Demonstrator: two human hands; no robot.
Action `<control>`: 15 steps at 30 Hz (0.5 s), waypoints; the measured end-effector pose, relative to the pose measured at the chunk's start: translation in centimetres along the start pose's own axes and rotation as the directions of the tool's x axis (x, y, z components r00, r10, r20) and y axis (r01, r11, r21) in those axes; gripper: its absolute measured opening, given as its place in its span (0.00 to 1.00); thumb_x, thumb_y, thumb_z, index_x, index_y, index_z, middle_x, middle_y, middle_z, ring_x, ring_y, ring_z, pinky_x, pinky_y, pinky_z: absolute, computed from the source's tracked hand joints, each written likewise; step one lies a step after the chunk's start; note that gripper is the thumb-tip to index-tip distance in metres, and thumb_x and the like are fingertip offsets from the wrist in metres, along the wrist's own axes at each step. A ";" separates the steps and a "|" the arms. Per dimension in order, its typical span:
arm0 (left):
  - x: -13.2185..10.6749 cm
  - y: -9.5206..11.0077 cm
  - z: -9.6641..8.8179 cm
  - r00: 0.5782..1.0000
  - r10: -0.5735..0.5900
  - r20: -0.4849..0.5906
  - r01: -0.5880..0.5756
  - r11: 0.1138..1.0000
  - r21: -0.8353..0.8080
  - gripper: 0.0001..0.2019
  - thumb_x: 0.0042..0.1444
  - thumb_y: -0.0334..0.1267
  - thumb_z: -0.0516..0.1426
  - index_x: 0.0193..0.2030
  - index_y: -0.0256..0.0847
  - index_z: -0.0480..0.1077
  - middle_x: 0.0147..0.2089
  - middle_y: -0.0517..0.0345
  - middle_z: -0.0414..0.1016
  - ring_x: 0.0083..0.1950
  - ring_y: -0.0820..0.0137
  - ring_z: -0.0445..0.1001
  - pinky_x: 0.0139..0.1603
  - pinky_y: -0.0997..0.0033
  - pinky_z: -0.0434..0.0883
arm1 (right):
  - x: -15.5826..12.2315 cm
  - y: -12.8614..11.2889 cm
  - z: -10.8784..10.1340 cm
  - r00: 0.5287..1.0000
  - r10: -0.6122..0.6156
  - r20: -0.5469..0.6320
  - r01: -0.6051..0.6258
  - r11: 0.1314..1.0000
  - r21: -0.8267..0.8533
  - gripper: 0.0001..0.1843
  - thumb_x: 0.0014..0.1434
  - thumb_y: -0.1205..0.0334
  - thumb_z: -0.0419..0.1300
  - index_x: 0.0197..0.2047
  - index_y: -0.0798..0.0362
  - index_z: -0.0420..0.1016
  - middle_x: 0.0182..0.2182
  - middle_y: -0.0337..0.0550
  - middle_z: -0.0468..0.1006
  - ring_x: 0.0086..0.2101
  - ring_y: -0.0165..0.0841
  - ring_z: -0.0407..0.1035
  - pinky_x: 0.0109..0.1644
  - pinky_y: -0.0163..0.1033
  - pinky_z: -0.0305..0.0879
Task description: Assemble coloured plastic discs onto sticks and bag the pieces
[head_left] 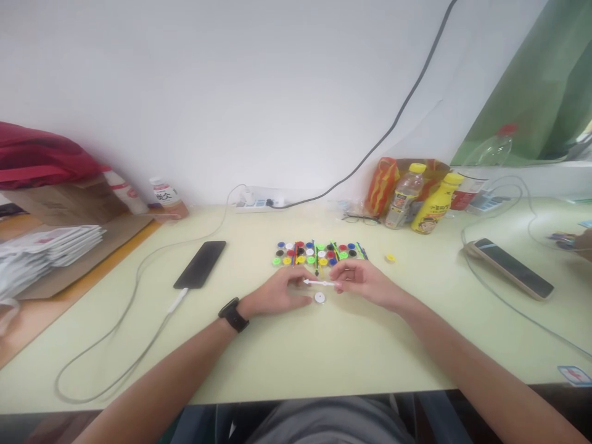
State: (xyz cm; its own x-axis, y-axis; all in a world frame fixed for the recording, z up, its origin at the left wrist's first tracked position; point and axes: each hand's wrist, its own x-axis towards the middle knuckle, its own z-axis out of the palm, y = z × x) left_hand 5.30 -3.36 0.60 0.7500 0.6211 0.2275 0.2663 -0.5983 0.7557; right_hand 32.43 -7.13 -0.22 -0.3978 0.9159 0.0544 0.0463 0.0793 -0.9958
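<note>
My left hand [280,291] rests on the pale green table [296,351] with its fingers curled, close to the arrow-shaped tip of a thin white stick [319,282]. My right hand [365,280] pinches the other end of that stick. A small white disc [319,298] lies on the table just below the stick, between my hands. Behind them sits a cluster of several coloured discs and sticks [318,253] in red, blue, green, yellow, black and white. One yellow disc [390,258] lies apart to the right.
A black phone [200,264] on a cable lies left. A second phone [512,267] lies right. Bottles [432,206] and a snack bag [383,185] stand at the back by a power strip [259,201]. Stacked packets [46,246] are far left. Another person's hand [583,242] shows at the right edge.
</note>
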 end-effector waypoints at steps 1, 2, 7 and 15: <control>0.0 -0.1 -0.3 1.000 -0.018 -0.007 0.017 1.000 -0.015 0.17 0.60 0.45 0.66 0.54 0.42 0.78 0.44 0.53 0.80 0.42 0.65 0.75 0.42 0.67 0.71 | 0.0 0.1 0.1 1.000 0.013 0.012 -0.013 1.000 0.019 0.19 0.54 0.52 0.74 0.45 0.52 0.78 0.40 0.44 0.81 0.39 0.35 0.76 0.48 0.46 0.74; 0.0 -0.2 -0.5 0.999 -0.038 -0.016 0.038 0.999 -0.024 0.17 0.60 0.45 0.66 0.53 0.42 0.78 0.44 0.53 0.80 0.42 0.65 0.75 0.40 0.68 0.70 | 0.0 0.2 0.2 0.999 0.024 0.025 -0.025 0.999 0.033 0.19 0.54 0.52 0.75 0.44 0.52 0.78 0.39 0.44 0.81 0.38 0.35 0.76 0.47 0.45 0.74; 0.1 -0.4 -0.3 0.996 -0.083 0.019 0.084 0.996 -0.043 0.13 0.64 0.48 0.63 0.43 0.42 0.82 0.38 0.53 0.82 0.35 0.69 0.74 0.33 0.71 0.65 | 0.3 0.5 1.3 0.995 0.068 0.073 -0.067 0.998 -0.019 0.17 0.54 0.49 0.74 0.38 0.53 0.80 0.33 0.44 0.82 0.35 0.35 0.76 0.43 0.42 0.72; 0.3 -0.6 0.8 0.994 -0.094 0.054 0.098 0.991 -0.094 0.15 0.67 0.48 0.61 0.44 0.39 0.82 0.38 0.51 0.82 0.35 0.69 0.74 0.34 0.72 0.68 | 0.7 0.8 1.5 0.995 0.082 0.062 -0.075 0.992 -0.103 0.09 0.55 0.56 0.70 0.35 0.53 0.84 0.29 0.42 0.81 0.29 0.33 0.73 0.35 0.39 0.70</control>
State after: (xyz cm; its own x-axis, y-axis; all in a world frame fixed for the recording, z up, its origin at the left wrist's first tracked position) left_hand 5.81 -3.19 -0.30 0.7535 0.6460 0.1220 0.2805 -0.4838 0.8290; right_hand 30.82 -7.05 -1.08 -0.4490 0.8930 -0.0319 0.1704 0.0506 -0.9841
